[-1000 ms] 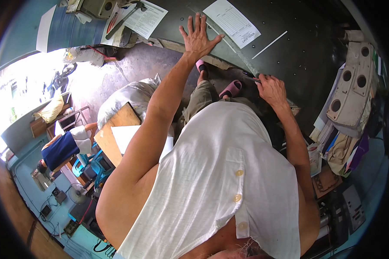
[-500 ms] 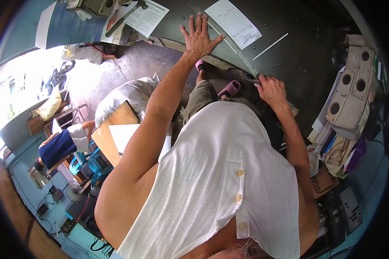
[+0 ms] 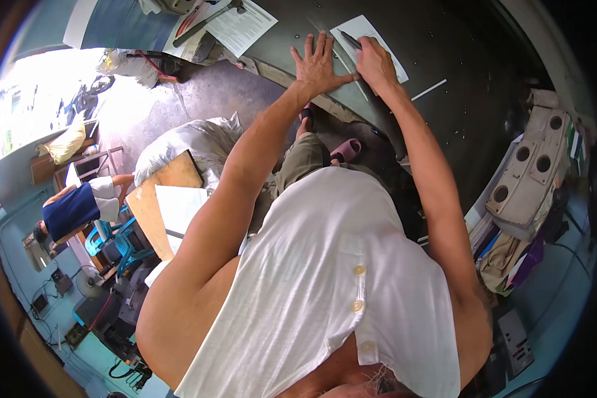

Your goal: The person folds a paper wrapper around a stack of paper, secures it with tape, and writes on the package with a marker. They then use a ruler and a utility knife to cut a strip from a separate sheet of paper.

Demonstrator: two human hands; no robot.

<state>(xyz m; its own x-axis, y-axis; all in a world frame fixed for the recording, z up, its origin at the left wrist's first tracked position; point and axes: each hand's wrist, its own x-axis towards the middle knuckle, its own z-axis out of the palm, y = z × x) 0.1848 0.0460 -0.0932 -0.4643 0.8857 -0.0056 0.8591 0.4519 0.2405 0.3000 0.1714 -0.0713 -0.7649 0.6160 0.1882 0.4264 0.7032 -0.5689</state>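
My left hand (image 3: 317,66) lies spread and flat near the front edge of the dark table (image 3: 444,40), with its thumb on a long clear strip like a ruler (image 3: 343,58). My right hand (image 3: 374,65) is closed around a dark, pointed tool (image 3: 349,40), possibly a cutter or pen. The tool's tip is over the white printed sheet (image 3: 395,61), which the hand partly covers. A thin white strip (image 3: 429,90) rests on the table to the right of that hand.
Another printed sheet (image 3: 242,30) and a hammer-like tool (image 3: 209,21) lie at the upper left. A grey panel with round holes (image 3: 529,166) stands at the right. A person in blue (image 3: 71,212) is at the far left, near a wooden board (image 3: 162,192).
My right hand has moved up and left from the strip's near end to the printed sheet, carrying the tool. My left hand remains spread on the strip. The view has shifted slightly.
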